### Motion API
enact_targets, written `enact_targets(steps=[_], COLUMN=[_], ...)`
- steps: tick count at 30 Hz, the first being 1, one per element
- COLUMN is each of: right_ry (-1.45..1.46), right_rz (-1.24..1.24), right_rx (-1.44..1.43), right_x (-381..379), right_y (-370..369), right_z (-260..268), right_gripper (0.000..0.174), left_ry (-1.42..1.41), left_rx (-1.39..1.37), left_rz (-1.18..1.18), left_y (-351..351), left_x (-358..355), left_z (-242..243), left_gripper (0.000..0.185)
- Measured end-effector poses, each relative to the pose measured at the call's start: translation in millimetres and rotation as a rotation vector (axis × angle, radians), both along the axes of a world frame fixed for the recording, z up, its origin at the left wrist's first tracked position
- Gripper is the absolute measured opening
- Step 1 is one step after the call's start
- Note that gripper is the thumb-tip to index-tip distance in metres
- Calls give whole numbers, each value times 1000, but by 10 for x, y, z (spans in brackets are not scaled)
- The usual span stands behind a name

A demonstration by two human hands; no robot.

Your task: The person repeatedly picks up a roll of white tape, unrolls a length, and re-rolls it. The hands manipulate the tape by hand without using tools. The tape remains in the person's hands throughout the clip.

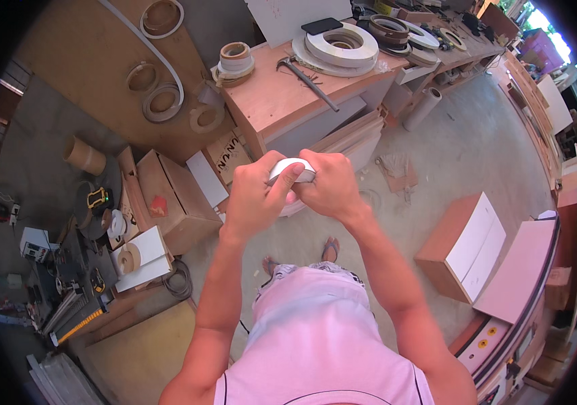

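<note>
My left hand point(257, 190) and my right hand point(333, 183) are raised together in front of my body, both gripping a white rounded piece point(279, 166) that looks like a coil of edge banding. The left thumb lies across its face. My right fingers wrap its other side, and part of it is hidden by the hands. Just beneath, a pale curved strip point(292, 208) shows; whether it joins the held piece I cannot tell. Beyond my hands, a claw hammer point(311, 86) rests among loose nails on a wooden cabinet top point(258, 98).
White edge-banding rolls point(341, 46) and a dark phone point(322, 26) sit on the cabinet. Boards point(354, 144) lean against its front. A white-fronted wooden box point(458, 248) stands on the floor at right. At left are a wooden cabinet point(177, 197) and a tool-covered bench point(73, 283).
</note>
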State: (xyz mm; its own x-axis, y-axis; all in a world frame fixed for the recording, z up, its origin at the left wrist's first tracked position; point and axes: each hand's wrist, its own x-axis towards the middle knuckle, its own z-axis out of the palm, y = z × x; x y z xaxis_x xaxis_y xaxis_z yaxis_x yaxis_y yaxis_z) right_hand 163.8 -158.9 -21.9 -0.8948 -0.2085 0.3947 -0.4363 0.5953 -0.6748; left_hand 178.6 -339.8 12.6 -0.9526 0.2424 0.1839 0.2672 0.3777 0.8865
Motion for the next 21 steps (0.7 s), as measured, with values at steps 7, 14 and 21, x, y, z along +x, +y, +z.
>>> enact_targets(steps=[7, 14, 21], right_ry=[-139, -282, -84], right_rz=[-158, -136, -57], right_rx=[-284, -579, -73], right_x=[39, 178, 76], right_y=[-87, -212, 12], right_z=[-117, -159, -151], right_gripper=[25, 23, 18], left_ry=[100, 127, -4], left_rx=[193, 302, -15], left_rz=[182, 229, -65], left_y=[159, 200, 106], left_x=[33, 31, -54], left_z=[-182, -343, 64], left_gripper=[44, 40, 30])
